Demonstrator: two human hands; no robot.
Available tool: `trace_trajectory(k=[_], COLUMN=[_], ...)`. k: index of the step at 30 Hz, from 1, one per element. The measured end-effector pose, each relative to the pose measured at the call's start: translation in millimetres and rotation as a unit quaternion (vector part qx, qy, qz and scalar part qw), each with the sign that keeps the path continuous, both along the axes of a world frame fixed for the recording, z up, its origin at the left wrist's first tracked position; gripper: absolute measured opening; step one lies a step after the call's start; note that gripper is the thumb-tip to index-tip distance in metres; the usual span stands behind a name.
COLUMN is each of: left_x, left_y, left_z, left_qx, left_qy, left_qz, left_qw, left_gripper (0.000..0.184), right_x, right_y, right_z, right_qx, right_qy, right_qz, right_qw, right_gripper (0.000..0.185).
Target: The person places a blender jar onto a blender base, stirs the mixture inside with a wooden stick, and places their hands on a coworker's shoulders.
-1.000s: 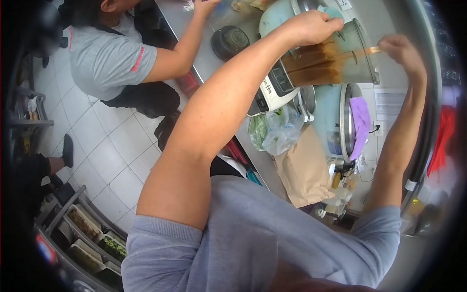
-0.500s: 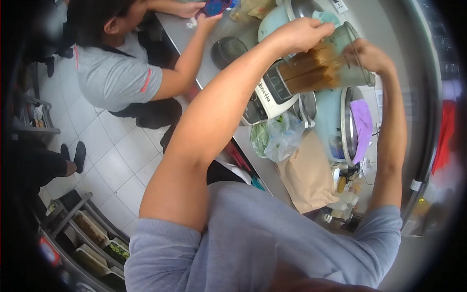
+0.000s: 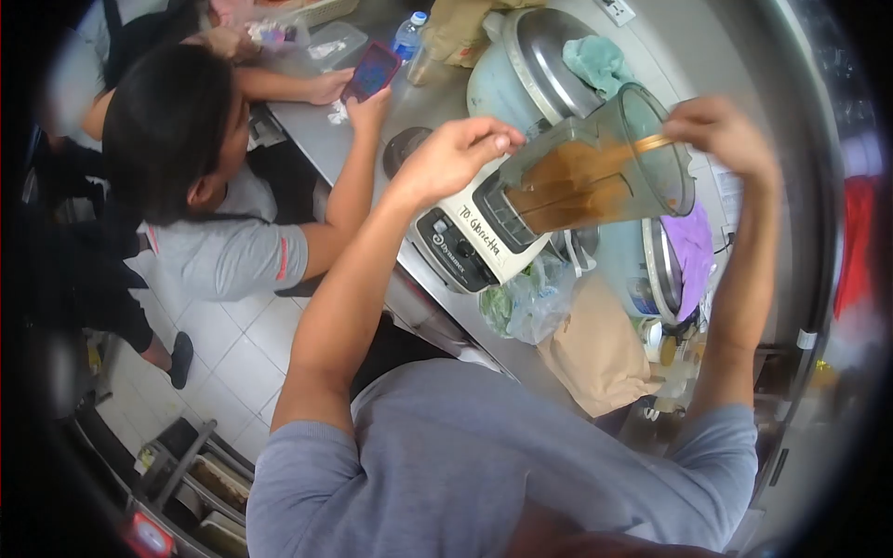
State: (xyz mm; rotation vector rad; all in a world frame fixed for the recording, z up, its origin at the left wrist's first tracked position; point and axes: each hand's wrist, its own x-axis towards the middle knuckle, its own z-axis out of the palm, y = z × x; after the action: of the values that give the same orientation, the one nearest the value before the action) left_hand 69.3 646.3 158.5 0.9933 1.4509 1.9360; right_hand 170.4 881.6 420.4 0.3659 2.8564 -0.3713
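Observation:
My right hand [image 3: 721, 135] is closed on a thin tan stick-like utensil [image 3: 654, 142] that reaches over the rim into the clear blender jar [image 3: 642, 112]. Brown sauce [image 3: 567, 181] coats the jar's inside and lies in its lower part; the utensil's far end is lost in it. The jar sits on a white and black blender base [image 3: 465, 237] with handwriting on it. My left hand [image 3: 460, 158] is beside the jar's lower side, thumb and forefinger together, with nothing visible in them. Whether it touches the jar, I cannot tell.
Large pale containers with metal lids [image 3: 558, 56] stand behind the blender, draped with a green cloth [image 3: 597, 63] and a purple cloth [image 3: 686, 256]. Nearer lie a plastic bag [image 3: 539, 298] and a brown paper bag [image 3: 595, 349]. On the left, a person holds a phone [image 3: 372, 73].
My left hand has left the jar's rim area and moved down and left. My right hand now grips the utensil at the rim. The camera view has shifted.

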Motion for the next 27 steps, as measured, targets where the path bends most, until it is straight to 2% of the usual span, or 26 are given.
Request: trace_trajectory(k=[2, 3, 5, 6, 8, 9, 11, 12, 13, 15, 16, 17, 19, 20, 21, 22, 25, 27], left_x=[-0.1, 0.6, 3.4, 5.3, 8.4, 9.8, 10.5, 10.3, 10.7, 14.1, 15.1, 16.1, 15.9, 16.5, 16.9, 18.3, 19.8, 17.7], left_y=[-1.1, -3.5, -8.8, -9.9, -3.0, -0.8, 2.4, 3.2, 5.1, 8.0, 9.9, 15.0, 14.0, 14.3, 16.7, 19.5, 16.1, 15.3], left_z=[-3.4, -2.0, 4.9, 11.7, 17.7, 26.1, 31.4, 29.7, 33.4, 33.7, 33.8, 25.7, 26.3, 27.5, 29.6, 30.3, 26.9, 29.7], left_qx=[-0.001, -0.004, -0.02, -0.033, -0.016, -0.013, -0.02, -0.033, -0.041, -0.052, -0.056, -0.021, -0.037, -0.05, -0.041, -0.049, -0.03, -0.04], left_qy=[0.006, -0.007, -0.023, -0.022, 0.011, 0.036, 0.062, 0.062, 0.044, 0.037, 0.024, 0.042, 0.064, 0.077, 0.093, 0.094, 0.099, 0.106], left_qz=[-0.014, -0.018, -0.02, -0.02, -0.009, -0.014, -0.032, -0.043, -0.068, -0.089, -0.085, -0.081, -0.081, -0.07, -0.064, -0.062, -0.052, -0.056], left_qw=[1.0, 1.0, 0.999, 0.999, 1.0, 0.999, 0.997, 0.997, 0.996, 0.994, 0.994, 0.996, 0.994, 0.993, 0.993, 0.992, 0.993, 0.992], left_gripper=[0.027, 0.027, 0.027, 0.027, 0.029, 0.031, 0.034, 0.035, 0.03, 0.027, 0.024, 0.025, 0.026, 0.028, 0.031, 0.031, 0.035, 0.034], right_x=[-17.7, -16.5, -8.2, -3.1, 4.8, 9.3, 0.9, -2.3, 5.5, 19.8, 26.1, 33.4, 35.5, 25.8, 20.0, 22.1, 43.0, 34.8], right_y=[-20.7, -12.8, 4.1, 1.7, -12.1, -7.1, -23.7, -33.8, -27.5, -17.1, -12.8, -13.3, -12.8, -13.0, -13.1, -12.0, -22.5, -15.3], right_z=[-44.8, -36.7, -4.9, 12.5, 38.8, 10.5, -29.9, -34.3, -20.0, 13.4, 7.4, -1.3, -16.9, -26.9, -33.6, -28.8, 21.3, 1.8], right_qx=[0.21, 0.205, 0.094, 0.093, 0.005, 0.021, 0.113, 0.169, 0.161, 0.102, 0.096, 0.106, 0.118, 0.072, 0.023, 0.017, 0.154, 0.16], right_qy=[-0.142, -0.138, -0.025, -0.016, 0.014, 0.053, -0.023, -0.14, -0.135, 0.007, 0.013, 0.089, 0.167, 0.017, -0.132, -0.13, 0.061, 0.048], right_qz=[0.107, 0.091, 0.169, 0.141, 0.052, 0.145, 0.176, 0.113, 0.089, 0.078, 0.063, 0.107, 0.144, 0.118, 0.094, 0.097, 0.128, 0.167], right_qw=[0.961, 0.965, 0.981, 0.985, 0.999, 0.988, 0.978, 0.969, 0.974, 0.992, 0.993, 0.985, 0.968, 0.99, 0.987, 0.987, 0.978, 0.972], right_gripper=[0.019, 0.019, 0.03, 0.03, 0.026, 0.024, 0.022, 0.022, 0.022, 0.021, 0.021, 0.019, 0.017, 0.016, 0.015, 0.015, 0.016, 0.016])
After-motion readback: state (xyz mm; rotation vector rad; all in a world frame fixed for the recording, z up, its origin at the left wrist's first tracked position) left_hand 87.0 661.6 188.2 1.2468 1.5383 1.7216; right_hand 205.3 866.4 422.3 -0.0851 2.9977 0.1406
